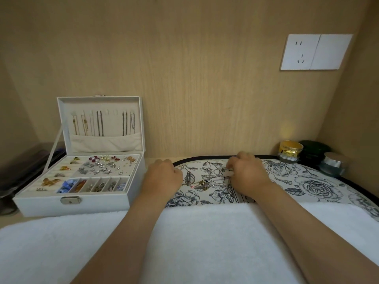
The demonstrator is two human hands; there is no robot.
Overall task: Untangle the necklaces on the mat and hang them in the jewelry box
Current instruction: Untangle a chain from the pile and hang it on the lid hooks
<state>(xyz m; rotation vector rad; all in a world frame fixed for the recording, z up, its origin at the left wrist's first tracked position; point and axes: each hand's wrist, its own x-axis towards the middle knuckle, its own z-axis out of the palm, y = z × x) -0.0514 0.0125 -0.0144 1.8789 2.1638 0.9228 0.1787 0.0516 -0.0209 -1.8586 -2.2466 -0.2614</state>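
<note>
Fluffy white towel point(194, 232) covers the near table edge. Beyond it, thin tangled necklaces point(205, 182) lie on the rose-printed mat point(307, 181) between both hands. The right hand point(248, 175) pinches a chain; the left hand point(164, 173) is curled, its grip hidden. The white jewelry box point(41, 206), lid upright, holds hanging chains point(100, 124) and earrings point(102, 165).

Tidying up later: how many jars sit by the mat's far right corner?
3: a gold-banded jar leftmost, a dark green jar beside it, a silver-lidded jar furthest right. None seems hidden.
</note>
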